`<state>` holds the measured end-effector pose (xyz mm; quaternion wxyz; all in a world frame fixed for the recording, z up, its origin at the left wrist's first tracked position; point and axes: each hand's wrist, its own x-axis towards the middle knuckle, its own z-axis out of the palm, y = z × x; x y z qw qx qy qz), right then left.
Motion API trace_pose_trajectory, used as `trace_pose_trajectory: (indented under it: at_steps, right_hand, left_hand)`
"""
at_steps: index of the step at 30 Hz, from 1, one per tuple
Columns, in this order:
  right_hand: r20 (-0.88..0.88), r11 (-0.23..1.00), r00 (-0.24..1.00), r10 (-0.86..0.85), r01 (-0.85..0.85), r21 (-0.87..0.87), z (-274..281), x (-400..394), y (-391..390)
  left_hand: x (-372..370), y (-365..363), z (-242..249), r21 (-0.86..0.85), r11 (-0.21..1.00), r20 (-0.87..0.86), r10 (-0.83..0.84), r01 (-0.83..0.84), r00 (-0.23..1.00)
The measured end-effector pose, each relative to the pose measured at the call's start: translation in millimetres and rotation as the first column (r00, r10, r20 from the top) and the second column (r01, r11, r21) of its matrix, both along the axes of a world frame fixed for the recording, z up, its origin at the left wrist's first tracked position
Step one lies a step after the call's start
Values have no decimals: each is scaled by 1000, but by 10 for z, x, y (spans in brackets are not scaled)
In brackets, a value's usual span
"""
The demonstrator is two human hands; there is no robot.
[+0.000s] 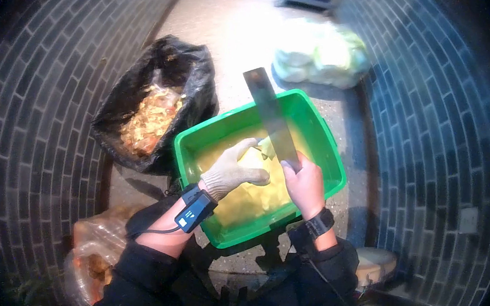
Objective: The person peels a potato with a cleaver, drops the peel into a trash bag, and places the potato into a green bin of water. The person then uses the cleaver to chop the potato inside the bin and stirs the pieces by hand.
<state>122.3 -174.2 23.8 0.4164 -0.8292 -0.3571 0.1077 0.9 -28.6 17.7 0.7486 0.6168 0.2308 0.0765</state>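
Observation:
A green plastic tub [314, 121] stands in front of me with yellowish liquid and pale yellow pieces [258, 199] in it. My left hand [231, 166], in a whitish knitted glove, is over the tub, its fingers and thumb curled round a pale yellow piece [254, 159]; I cannot make out its kind. In my bare right hand [305, 186] is a long, broad-bladed knife [270, 108], gripped at its near end. Its blade slants away to the upper left across the tub's far rim, close beside the left hand's fingertips.
An open black plastic bag [198, 82] holding yellow-orange scraps [150, 119] stands left of the tub. Beyond the tub lies a full, pale plastic bag [321, 53]. A clear bag [96, 236] is at lower left, a round stool-like thing [377, 267] at lower right. Brick-patterned walls [439, 125] flank both sides.

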Motion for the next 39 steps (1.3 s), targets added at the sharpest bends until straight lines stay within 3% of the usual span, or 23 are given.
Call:
trace_pose_trajectory:
  at_steps: [1, 3, 4, 5, 6, 7, 9, 10, 14, 18, 20, 26, 27, 29, 33, 35, 39]
  right_hand:
    - [-28, 999, 999, 20, -19, 27, -9, 41, -34]
    - [-44, 1000, 999, 25, -25, -9, 3, 70, -101]
    - [-22, 999, 1000, 18, -19, -35, -1, 74, -121]
    - [2, 998, 1000, 12, -12, -59, 3, 82, -134]
    - [3, 998, 1000, 8, -8, -58, 19, 86, -144]
    - [-14, 998, 1000, 10, -10, -55, 44, 85, -152]
    - [-32, 999, 999, 11, -13, -51, 60, 68, -150]
    - [-102, 999, 994, 29, -26, 30, 60, 59, -142]
    - [-223, 981, 970, 101, -60, 186, -12, 80, -141]
    - [-216, 986, 972, 87, -53, 156, 11, 104, -157]
    - [-226, 980, 971, 78, -33, 196, 21, 100, -165]
    - [-232, 971, 969, 87, -30, 237, 192, 41, -153]
    - [-232, 971, 969, 88, -31, 238, 190, 40, -149]
    - [-199, 971, 975, 100, -52, 232, 184, 40, -148]
    - [-173, 985, 983, 58, -28, 168, 154, 69, -154]
    - [-195, 984, 980, 44, -9, 176, 115, 95, -147]
    - [-248, 960, 968, 40, 31, 277, 95, 92, -137]
  left_hand:
    - [-1, 8, -83, -3, 1000, -3, -7, 7, 1000]
    - [16, 19, -225, 251, 968, 151, -65, 25, 986]
    - [8, -12, -210, 251, 968, 151, -67, 28, 986]
    - [-2, -54, -177, -82, 996, 103, 37, -28, 994]
    - [2, -85, -102, -402, 910, 23, 118, -99, 993]
    - [16, -65, -58, -401, 911, 24, 115, -96, 993]
    - [6, 50, 4, -553, 804, -170, 148, -218, 974]
    - [-10, 121, -111, -472, 870, -122, 99, -145, 988]
    - [6, 180, -239, -529, 835, 6, 185, -154, 983]
    - [55, 86, 14, -578, 793, 79, 289, -192, 954]
    - [6, 172, -68, -701, 713, 169, 209, -32, 963]
    - [-85, 229, -184, -737, 636, 302, 9, 228, 953]
    - [-90, 221, -171, -737, 637, 302, 9, 227, 953]
    - [-89, 176, -113, -547, 802, 308, -73, 240, 948]
    - [-12, 59, -76, -514, 851, 278, 51, 104, 959]
    - [2, 142, -271, -529, 840, 215, -9, 124, 977]
    - [29, 67, -150, -735, 677, 79, 130, -30, 988]
